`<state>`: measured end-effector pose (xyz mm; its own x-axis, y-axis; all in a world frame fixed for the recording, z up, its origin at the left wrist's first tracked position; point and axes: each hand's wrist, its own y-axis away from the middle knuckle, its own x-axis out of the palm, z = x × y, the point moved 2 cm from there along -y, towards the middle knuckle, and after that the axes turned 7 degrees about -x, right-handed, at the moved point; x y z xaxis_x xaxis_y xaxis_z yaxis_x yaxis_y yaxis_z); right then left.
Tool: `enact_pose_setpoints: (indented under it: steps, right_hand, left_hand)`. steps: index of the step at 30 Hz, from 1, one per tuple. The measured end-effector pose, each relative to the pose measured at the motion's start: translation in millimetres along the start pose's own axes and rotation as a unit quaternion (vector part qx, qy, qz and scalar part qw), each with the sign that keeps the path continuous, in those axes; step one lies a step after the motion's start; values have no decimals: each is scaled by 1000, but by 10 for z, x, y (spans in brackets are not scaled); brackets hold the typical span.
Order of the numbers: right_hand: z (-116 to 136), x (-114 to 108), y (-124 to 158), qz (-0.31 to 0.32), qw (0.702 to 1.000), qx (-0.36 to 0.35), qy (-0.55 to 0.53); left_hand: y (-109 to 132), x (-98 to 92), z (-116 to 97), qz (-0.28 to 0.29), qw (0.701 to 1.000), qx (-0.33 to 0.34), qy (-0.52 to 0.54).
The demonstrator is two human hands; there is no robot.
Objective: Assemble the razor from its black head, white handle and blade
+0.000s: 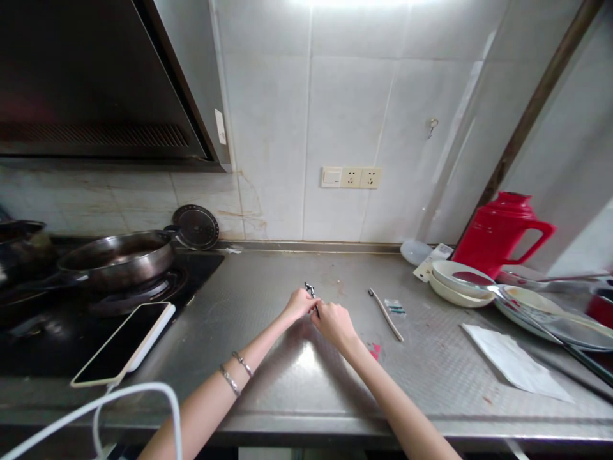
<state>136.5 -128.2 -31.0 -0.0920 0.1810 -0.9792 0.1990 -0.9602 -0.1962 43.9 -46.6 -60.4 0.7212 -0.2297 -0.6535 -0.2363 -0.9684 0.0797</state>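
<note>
My left hand (301, 303) and my right hand (335, 321) meet over the middle of the steel counter. Both are closed on a small, slim black-and-silver object (310, 289). Its patterned end sticks out beyond my left fingers, while the rest is hidden in my grip, so its kind is unclear. To the right of my hands lies a toothbrush (387, 316) with a pale handle and dark bristles. Beside it is a little clear packet (395, 307) with dark green strips. A pink-red scrap or stain (374, 350) shows near my right wrist.
At left, a steel pan (119, 259) sits on the black hob, with a phone (125, 345) and its white cable (138, 388) nearer me. At right are stacked bowls (460, 281), a red thermos jug (500, 235), plates with a long-handled utensil, and a white paper (514, 361).
</note>
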Motion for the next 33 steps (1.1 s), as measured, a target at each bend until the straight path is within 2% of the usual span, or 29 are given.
enact_pose_setpoints:
  steps: [4,7,13,17,20,28,33]
  right_hand:
    - [-12,-9,69,-9,1000,-1,-9]
    - [-169,-35,178,-1,1000,23,-10]
    - [-904,-121,410,29,991,131,11]
    - [-1375,-168,544,46,979,197,20]
    - [-1592,-177,591,61,975,215,18]
    - [-1785,-20,428,151,974,167,23]
    - [-1866,86,310,173,973,153,7]
  left_hand:
    - [-45,-71,20,-29,997,8,-70]
    - [-101,-206,66,-32,988,2,-148]
    - [-213,-467,232,-14,981,-21,-192]
    - [-249,-467,316,-9,978,-17,-209]
    - [-258,-423,348,-14,975,-10,-222]
    - [-160,-378,347,-41,959,-24,-281]
    - [-90,-362,296,-51,951,-29,-305]
